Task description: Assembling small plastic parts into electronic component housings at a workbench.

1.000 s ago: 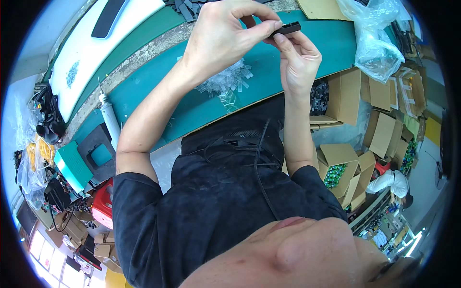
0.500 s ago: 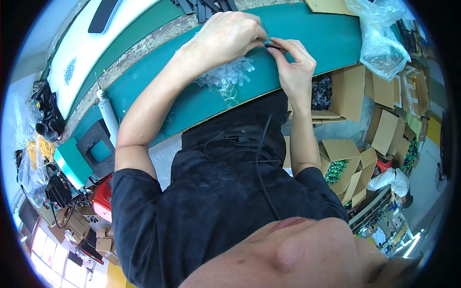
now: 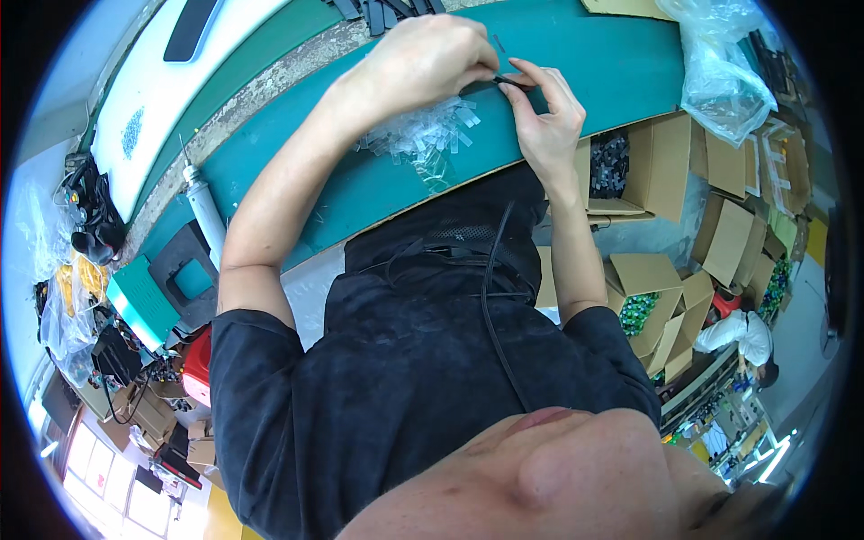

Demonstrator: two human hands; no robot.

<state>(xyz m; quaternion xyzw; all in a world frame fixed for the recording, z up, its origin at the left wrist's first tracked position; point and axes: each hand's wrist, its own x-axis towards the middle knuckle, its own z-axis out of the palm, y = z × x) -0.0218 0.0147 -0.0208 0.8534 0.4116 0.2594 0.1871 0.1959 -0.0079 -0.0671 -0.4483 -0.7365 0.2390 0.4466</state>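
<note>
Pinched by my right hand (image 3: pixel 551 112), a small dark piece (image 3: pixel 510 82) is over the green table (image 3: pixel 621 63); I can't tell if my left hand (image 3: pixel 427 63) (tips hidden) grips it. I'd guess I'm mid-handling, so next calls for steady fingers.

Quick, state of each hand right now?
Left hand: fingers curled at the small black part; whether it grips anything cannot be told.
Right hand: closed, pinching that part between thumb and fingers.

Left grip (image 3: pixel 434 61) curls inward beside the pinching right grip (image 3: pixel 551 117).
</note>
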